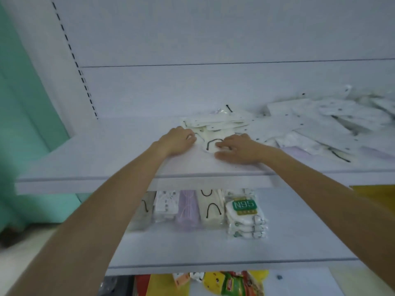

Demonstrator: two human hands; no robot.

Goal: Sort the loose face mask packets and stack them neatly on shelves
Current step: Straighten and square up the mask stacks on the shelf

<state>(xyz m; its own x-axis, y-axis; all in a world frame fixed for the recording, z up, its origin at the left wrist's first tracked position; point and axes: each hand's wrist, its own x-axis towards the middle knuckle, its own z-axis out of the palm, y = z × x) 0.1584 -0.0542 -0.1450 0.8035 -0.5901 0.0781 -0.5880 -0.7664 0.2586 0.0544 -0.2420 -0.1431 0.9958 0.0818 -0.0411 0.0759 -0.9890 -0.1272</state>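
A cream packet [210, 144] with black ear loops is seen lying flat on the upper shelf [89, 163], set back from the front lip and roughly mid-width. It is flanked by both hands. The left hand [178, 139] is placed at the packet's left edge with its fingers bent downward; whether the edge is pinched or only touched cannot be told through the blur. The right hand [237, 149] is laid over the packet's right part, fingers slightly apart and nearly flat on it.

Just behind the hands a small stack [215, 123] of white packets is found, and to the right a loose pile [342, 124] is spread up to the back panel and close to the front edge. Bare shelf surface is left to the left of the hands, bounded by the slotted upright [72, 54].

On the lower shelf [299, 242], sorted rows [190, 208] are lined up beneath the upper shelf's lip, ended on the right by an N95 packet [244, 205], with bare board beyond.
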